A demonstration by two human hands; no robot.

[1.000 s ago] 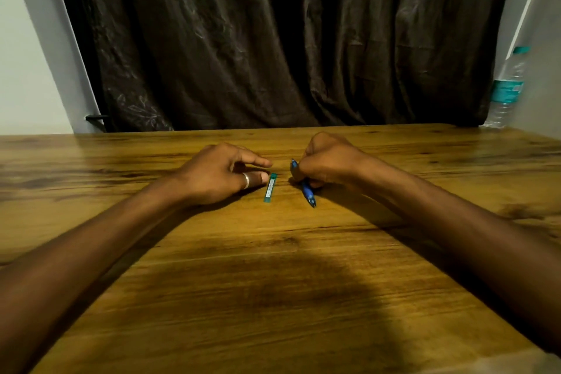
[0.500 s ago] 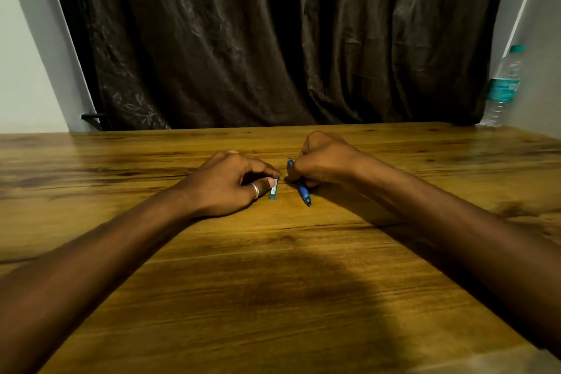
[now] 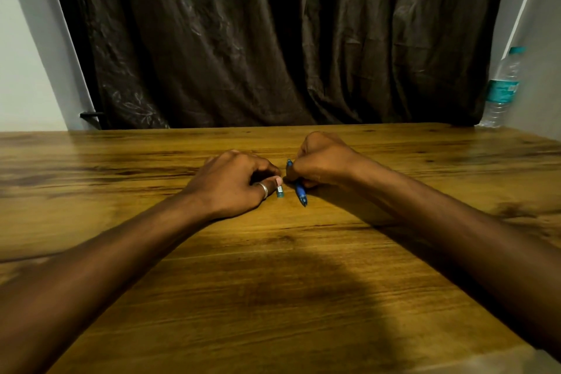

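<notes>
My left hand (image 3: 232,184), with a ring on the thumb, pinches the upper end of a small teal and white tube (image 3: 280,191) between thumb and forefinger on the wooden table (image 3: 273,282). Only the tube's lower end shows. Just to the right, my right hand (image 3: 321,159) is curled round a blue pen (image 3: 300,191). The pen's tip points toward me and its top end pokes out above the fingers. The two hands almost touch in the middle of the table.
A clear water bottle (image 3: 502,88) with a teal cap and label stands at the far right corner. A dark brown curtain (image 3: 273,39) hangs behind the table's back edge. A small black bracket (image 3: 91,115) juts out at the far left.
My left hand slid right and took hold of the teal tube, which lay free on the table a second ago. My right hand has kept the pen and hardly moved.
</notes>
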